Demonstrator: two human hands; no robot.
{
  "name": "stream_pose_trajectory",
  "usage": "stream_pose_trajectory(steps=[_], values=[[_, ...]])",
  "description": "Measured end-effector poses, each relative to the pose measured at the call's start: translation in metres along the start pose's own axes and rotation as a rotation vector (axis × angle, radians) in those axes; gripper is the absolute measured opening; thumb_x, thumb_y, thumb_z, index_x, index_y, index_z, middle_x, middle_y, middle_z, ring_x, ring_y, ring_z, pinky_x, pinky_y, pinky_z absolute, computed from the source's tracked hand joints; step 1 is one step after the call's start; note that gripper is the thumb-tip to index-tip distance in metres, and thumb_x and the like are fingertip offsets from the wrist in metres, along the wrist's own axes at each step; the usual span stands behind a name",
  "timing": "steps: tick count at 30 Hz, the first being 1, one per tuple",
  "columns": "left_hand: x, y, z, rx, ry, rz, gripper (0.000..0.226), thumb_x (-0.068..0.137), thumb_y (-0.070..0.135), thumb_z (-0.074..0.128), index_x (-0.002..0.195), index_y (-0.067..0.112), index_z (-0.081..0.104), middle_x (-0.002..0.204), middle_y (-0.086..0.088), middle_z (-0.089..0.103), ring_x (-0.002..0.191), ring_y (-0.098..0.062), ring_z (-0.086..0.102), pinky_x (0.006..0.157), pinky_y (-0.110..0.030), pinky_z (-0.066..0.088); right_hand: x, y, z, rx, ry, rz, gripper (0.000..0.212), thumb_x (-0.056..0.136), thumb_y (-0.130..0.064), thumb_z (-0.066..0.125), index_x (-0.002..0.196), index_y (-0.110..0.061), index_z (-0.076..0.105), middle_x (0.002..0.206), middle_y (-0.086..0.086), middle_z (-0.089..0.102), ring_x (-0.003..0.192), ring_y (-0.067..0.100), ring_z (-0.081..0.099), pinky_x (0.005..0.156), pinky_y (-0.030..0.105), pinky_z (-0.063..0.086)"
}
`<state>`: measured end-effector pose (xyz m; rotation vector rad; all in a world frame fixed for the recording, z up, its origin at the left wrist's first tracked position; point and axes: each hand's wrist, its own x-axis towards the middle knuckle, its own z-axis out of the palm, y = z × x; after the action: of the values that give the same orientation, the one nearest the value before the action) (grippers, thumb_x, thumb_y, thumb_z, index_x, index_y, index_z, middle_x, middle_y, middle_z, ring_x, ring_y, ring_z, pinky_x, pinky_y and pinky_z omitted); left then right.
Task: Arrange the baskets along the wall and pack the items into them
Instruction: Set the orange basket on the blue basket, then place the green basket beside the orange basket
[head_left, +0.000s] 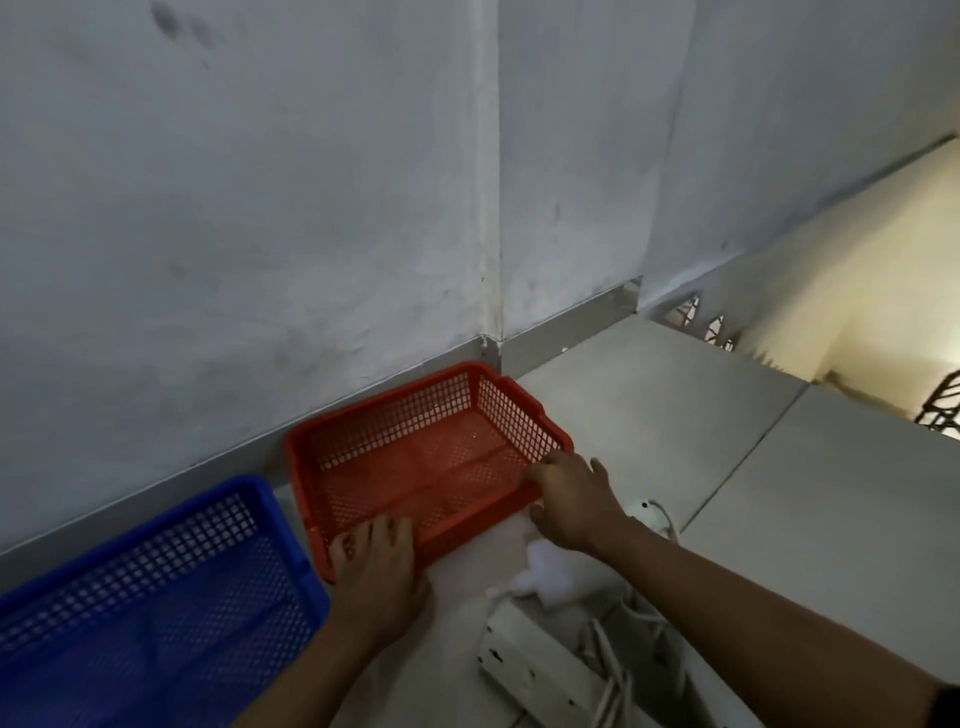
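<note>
While the red basket (426, 452) sits by the wall, both hands grip its near rim.

Bare indoor corner: grey wall (234, 234), tiled floor (779, 493).

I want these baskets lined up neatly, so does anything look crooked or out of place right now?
The red basket sits askew: its far right corner nearly meets the wall, while its left end stands off it. The blue basket lies closer to parallel. Both hands, left and right, rest on the red basket's near rim. Both baskets are empty; nothing looks damaged.
</note>
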<state>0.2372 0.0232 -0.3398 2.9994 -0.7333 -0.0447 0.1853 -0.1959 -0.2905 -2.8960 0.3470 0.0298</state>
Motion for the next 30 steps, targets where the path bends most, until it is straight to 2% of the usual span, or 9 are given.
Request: stream_pose_trajectory(steps=[4,7,9,13,16,21,24,27,30], values=[[0.004,0.013,-0.004,-0.033,0.052,0.02,0.055,0.083,0.042,0.046,0.132,0.02,0.036,0.133,-0.007,0.043,0.122,-0.026,0.041,0.102,-0.044,0.028,-0.019,0.021,-0.002,0.043,0.088,0.006,0.034,0.084,-0.025,0.056,0.118,-0.022,0.055,0.124,0.007,0.057,0.118,0.029,0.052,0.109,0.05,0.029],[0.005,0.05,-0.012,-0.095,0.093,0.104,0.061,0.074,0.047,0.035,0.128,0.02,0.043,0.131,-0.007,0.046,0.12,-0.026,0.044,0.097,-0.044,0.032,-0.043,0.055,-0.014,0.061,0.134,0.099,0.041,0.085,-0.026,0.054,0.126,-0.022,0.052,0.129,0.007,0.055,0.12,0.026,0.05,0.111,0.047,0.027],[0.005,0.086,-0.019,-0.17,0.109,0.18,0.062,0.071,0.047,0.037,0.126,0.02,0.047,0.127,-0.008,0.049,0.117,-0.028,0.047,0.095,-0.045,0.034,-0.066,0.087,-0.022,0.061,0.153,0.189,0.043,0.086,-0.026,0.053,0.129,-0.021,0.049,0.13,0.007,0.053,0.121,0.026,0.049,0.11,0.045,0.029],[0.003,0.171,-0.033,-0.331,0.097,0.361,0.05,0.078,0.038,0.055,0.124,0.017,0.051,0.125,-0.011,0.05,0.116,-0.033,0.049,0.09,-0.047,0.038,-0.123,0.159,-0.036,0.059,0.204,0.427,0.044,0.087,-0.024,0.053,0.13,-0.017,0.045,0.128,0.01,0.053,0.118,0.028,0.049,0.107,0.043,0.032],[-0.008,0.227,-0.041,-0.44,0.057,0.487,0.045,0.082,0.028,0.065,0.123,0.017,0.051,0.127,-0.012,0.048,0.116,-0.033,0.048,0.093,-0.047,0.038,-0.171,0.21,-0.043,0.028,0.252,0.652,0.047,0.085,-0.021,0.054,0.13,-0.013,0.044,0.128,0.013,0.051,0.116,0.032,0.049,0.102,0.042,0.036],[-0.034,0.287,-0.03,-0.39,0.007,0.688,0.045,0.088,0.038,0.056,0.129,0.024,0.043,0.132,-0.003,0.041,0.119,-0.024,0.043,0.099,-0.039,0.031,-0.243,0.28,-0.038,-0.157,0.259,1.003,0.047,0.078,-0.021,0.056,0.122,-0.009,0.043,0.125,0.018,0.048,0.115,0.034,0.048,0.098,0.043,0.04],[-0.043,0.305,-0.022,-0.332,-0.053,0.736,0.043,0.09,0.041,0.05,0.129,0.028,0.039,0.134,0.001,0.038,0.123,-0.02,0.04,0.103,-0.036,0.029,-0.269,0.306,-0.032,-0.112,0.12,1.194,0.049,0.081,-0.023,0.054,0.125,-0.006,0.042,0.128,0.017,0.051,0.119,0.033,0.048,0.103,0.045,0.036],[-0.048,0.313,-0.017,-0.292,-0.085,0.749,0.042,0.09,0.041,0.049,0.129,0.027,0.04,0.134,0.002,0.038,0.124,-0.018,0.039,0.102,-0.035,0.028,-0.277,0.317,-0.023,-0.134,0.059,1.166,0.038,0.081,-0.027,0.054,0.115,-0.009,0.05,0.121,0.012,0.059,0.116,0.029,0.05,0.101,0.047,0.032],[-0.049,0.316,-0.014,-0.271,-0.11,0.755,0.041,0.091,0.04,0.048,0.129,0.027,0.04,0.133,0.002,0.038,0.123,-0.018,0.038,0.101,-0.033,0.028,-0.273,0.316,-0.024,-0.123,0.059,1.166,0.042,0.083,-0.041,0.054,0.112,-0.011,0.05,0.117,0.011,0.062,0.112,0.029,0.054,0.099,0.048,0.032]])
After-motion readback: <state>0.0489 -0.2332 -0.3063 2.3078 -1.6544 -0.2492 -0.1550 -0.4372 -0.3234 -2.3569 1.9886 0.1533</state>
